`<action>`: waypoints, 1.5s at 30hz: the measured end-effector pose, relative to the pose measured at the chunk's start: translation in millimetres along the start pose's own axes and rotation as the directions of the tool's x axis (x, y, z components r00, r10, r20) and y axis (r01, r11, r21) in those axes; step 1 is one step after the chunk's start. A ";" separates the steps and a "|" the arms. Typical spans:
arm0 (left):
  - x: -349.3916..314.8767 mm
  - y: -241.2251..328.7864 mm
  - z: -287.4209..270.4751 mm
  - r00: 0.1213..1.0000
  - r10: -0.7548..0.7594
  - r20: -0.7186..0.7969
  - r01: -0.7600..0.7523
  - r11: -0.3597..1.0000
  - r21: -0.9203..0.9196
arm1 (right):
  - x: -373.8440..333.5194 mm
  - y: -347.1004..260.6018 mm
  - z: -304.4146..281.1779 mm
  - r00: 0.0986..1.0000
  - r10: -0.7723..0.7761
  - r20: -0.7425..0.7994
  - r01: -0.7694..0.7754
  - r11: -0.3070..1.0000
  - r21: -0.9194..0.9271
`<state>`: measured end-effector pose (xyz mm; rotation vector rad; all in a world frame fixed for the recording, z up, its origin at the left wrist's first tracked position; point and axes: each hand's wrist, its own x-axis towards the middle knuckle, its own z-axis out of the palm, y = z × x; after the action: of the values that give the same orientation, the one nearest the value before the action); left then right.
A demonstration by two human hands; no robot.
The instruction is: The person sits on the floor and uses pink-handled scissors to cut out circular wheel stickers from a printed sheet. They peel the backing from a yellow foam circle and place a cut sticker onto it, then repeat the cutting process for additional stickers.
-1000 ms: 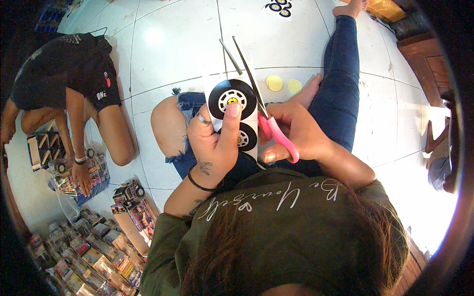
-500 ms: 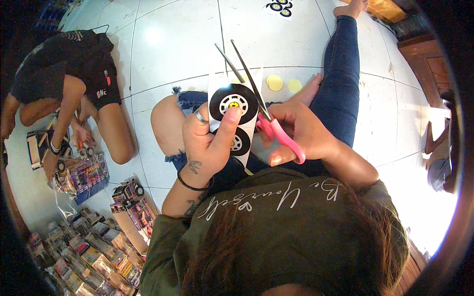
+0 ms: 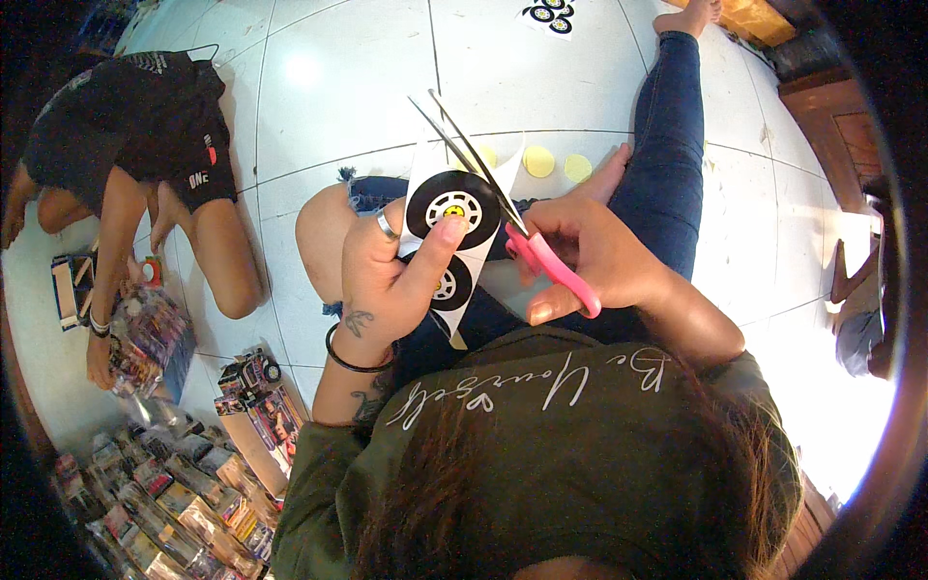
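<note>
My left hand (image 3: pixel 382 261) pinches a white sheet printed with black wheel pictures (image 3: pixel 472 189), thumb on top of the upper wheel. A second, smaller-looking wheel picture shows below the thumb, partly covered. My right hand (image 3: pixel 604 256) is closed around the pink handles of a pair of scissors (image 3: pixel 553 268). The long metal blades point away and to the left, slightly apart. They lie along the right edge of the upper wheel picture, across the paper. The sheet is held up above my lap.
Yellow paper discs (image 3: pixel 538 161) lie on the tiled floor (image 3: pixel 338 87) beyond the sheet. Another wheel-print sheet (image 3: pixel 549 17) lies farther off. At left, a person (image 3: pixel 126 145) handles a clear-wrapped package (image 3: pixel 155 338). Near my left elbow are a toy truck (image 3: pixel 253 375) and many wrapped packages (image 3: pixel 184 493).
The scissor blades have come closer together and swung left. My left hand and the sheet have tilted and shifted slightly left. The other person's package has turned.
</note>
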<state>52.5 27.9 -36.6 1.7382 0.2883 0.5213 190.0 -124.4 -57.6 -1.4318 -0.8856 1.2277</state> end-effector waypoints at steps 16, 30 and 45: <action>0.2 7.5 -13.7 0.995 -0.021 0.098 0.016 0.999 0.052 | 1.2 -6.6 -3.1 0.999 0.031 0.031 -0.029 0.998 -0.063; 19.3 0.0 -39.7 0.939 -0.247 0.237 0.118 0.883 0.455 | 5.4 1.6 -26.6 1.000 -0.022 0.015 0.024 0.992 -0.120; 32.3 -27.7 -12.6 0.863 0.469 -0.188 -0.166 0.615 0.771 | 49.3 -0.1 -30.1 0.963 -0.109 -0.248 0.181 0.940 0.290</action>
<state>76.7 60.0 -55.3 2.5111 0.5078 1.1385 229.9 -84.3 -69.8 -1.2017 -0.5982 1.0142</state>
